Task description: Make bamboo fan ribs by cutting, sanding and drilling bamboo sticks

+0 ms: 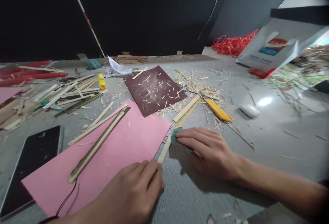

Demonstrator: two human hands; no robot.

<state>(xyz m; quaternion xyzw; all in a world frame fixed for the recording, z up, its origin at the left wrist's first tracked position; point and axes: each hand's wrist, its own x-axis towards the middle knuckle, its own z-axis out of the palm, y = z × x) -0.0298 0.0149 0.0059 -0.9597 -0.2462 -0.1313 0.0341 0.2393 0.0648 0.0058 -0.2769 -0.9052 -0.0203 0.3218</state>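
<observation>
At six o'clock, reckoned from the middle of the view, a pale strip (165,151) is gripped at its near end by the left hand (137,184), whose fingers are closed over it. The strip's far end is pointed toward a green pad (175,136), which is held at five o'clock in the right hand (209,150). That hand's fingers are bent down and nearly closed on the pad (whether the strip is touched by it cannot be told).

At eight o'clock, a pink sheet (144,133) is spread, with long strips (99,145) laid across it; beyond its left edge a phone (37,162) is placed, partly covered by the sheet. At the centre, a maroon sheet (156,95) is littered with shavings, and two yellowish strips (186,108) are set just beside it. At three o'clock, a yellow cutter (218,110) is left lying, with a white object (249,110) farther out. Toward two, a bag (269,50) is stood near red twine (232,45). Between nine and ten, a glue stick (101,81) is seen beside more strips (74,93).
</observation>
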